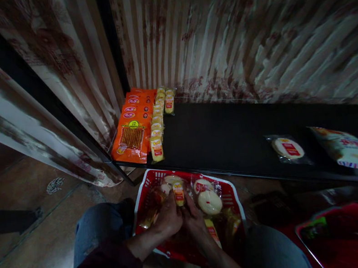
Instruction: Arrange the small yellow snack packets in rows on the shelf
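Over red basket (pixel 238 197) — 2 hands (pixel 180 214) grasping small yellow packet (pixel 179 194); round wrapped cakes (pixel 208 197) beside.

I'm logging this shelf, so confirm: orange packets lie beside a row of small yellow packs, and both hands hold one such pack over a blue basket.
Wrong colour: in the head view, the left hand and right hand hold the pack over a red basket. The rest stands.
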Action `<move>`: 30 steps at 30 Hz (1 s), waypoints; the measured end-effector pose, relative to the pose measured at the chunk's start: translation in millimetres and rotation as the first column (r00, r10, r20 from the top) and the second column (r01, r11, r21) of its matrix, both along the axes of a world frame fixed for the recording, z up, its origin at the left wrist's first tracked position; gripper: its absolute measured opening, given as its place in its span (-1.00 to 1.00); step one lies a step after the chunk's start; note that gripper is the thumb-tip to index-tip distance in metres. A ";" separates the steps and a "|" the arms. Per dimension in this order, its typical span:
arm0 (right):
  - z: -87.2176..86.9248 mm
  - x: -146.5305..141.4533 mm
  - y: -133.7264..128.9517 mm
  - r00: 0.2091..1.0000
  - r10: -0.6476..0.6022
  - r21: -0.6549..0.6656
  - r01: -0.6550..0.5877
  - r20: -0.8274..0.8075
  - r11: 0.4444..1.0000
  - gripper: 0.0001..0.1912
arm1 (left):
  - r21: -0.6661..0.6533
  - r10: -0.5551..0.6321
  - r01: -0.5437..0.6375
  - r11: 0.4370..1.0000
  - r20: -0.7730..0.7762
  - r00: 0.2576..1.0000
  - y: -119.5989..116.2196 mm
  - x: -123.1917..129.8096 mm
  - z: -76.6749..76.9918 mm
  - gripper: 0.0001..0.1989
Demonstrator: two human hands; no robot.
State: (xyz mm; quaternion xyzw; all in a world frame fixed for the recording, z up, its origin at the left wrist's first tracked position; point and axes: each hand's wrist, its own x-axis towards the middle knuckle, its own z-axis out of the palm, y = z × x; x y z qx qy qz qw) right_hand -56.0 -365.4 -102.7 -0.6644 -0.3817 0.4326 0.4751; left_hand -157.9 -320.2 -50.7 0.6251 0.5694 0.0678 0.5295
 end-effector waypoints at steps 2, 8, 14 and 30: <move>-2.4 -1.1 -2.1 0.999 -0.034 -0.048 0.034 -0.005 0.998 -0.35 | 0.010 -0.022 0.022 1.000 -0.002 1.000 -1.8 0.1 -0.5 -0.29; 1.6 2.2 -2.2 0.997 -0.075 0.026 0.075 0.000 0.997 -0.35 | 0.097 -0.012 0.007 0.995 0.056 0.998 -2.2 0.8 10.5 -0.31; 14.2 7.7 -7.4 0.992 -0.119 0.023 0.121 -0.043 0.992 -0.40 | 0.218 -0.028 0.022 0.976 0.024 0.999 -8.8 0.2 18.1 -0.30; 53.8 14.7 6.8 0.987 -0.156 0.190 0.157 -0.023 0.969 -0.45 | 0.555 -0.045 -0.061 0.829 0.176 0.983 3.9 4.0 28.9 -0.46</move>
